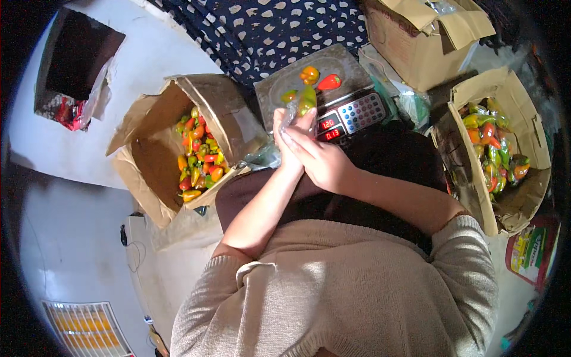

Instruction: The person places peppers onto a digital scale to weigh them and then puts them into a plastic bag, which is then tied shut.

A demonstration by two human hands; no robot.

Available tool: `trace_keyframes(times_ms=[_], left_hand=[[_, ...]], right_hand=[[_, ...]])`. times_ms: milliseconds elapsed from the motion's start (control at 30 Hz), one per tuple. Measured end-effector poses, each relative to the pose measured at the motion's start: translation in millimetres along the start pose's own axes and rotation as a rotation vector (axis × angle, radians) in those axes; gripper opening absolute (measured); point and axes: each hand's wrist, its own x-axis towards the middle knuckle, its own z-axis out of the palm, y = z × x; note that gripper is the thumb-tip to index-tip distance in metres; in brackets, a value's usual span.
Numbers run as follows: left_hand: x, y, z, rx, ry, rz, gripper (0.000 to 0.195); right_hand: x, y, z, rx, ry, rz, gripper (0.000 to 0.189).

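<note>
A clear plastic bag (289,119) is pressed between my left hand (285,145) and my right hand (329,163). The palms lie close together, fingers pointing away from me, above the near edge of a digital weighing scale (273,84). Just past my fingertips is a yellow-green pepper (307,99); whether it touches the bag I cannot tell. Resting on the scale plate are an orange pepper (309,75), a red pepper (329,82) and a small green-and-red pepper (289,96). Red digits glow on the scale's display (330,128), beside its keypad (361,112).
At left, an open cardboard box (154,129) holds many loose peppers (198,154). The cardboard box (542,134) at right holds peppers in clear bags (493,149). Another carton (401,49) stands behind, near patterned dark cloth (285,26). A printed container (528,254) sits lower right.
</note>
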Motion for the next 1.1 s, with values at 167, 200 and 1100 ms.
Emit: trace_keyframes(times_ms=[167,200,1100], left_hand=[[42,-52,-8,0.735,-0.045,0.603,0.037],[43,-59,-6,0.77,-0.085,0.482,0.033],[161,-57,80,1.362,-0.661,0.569,0.046]], right_hand=[[-7,35,7,-0.041,-0.019,0.11,0.056],[-10,41,9,-0.027,0.015,0.145,0.05],[11,181,-70,-0.321,-0.098,0.422,0.028]])
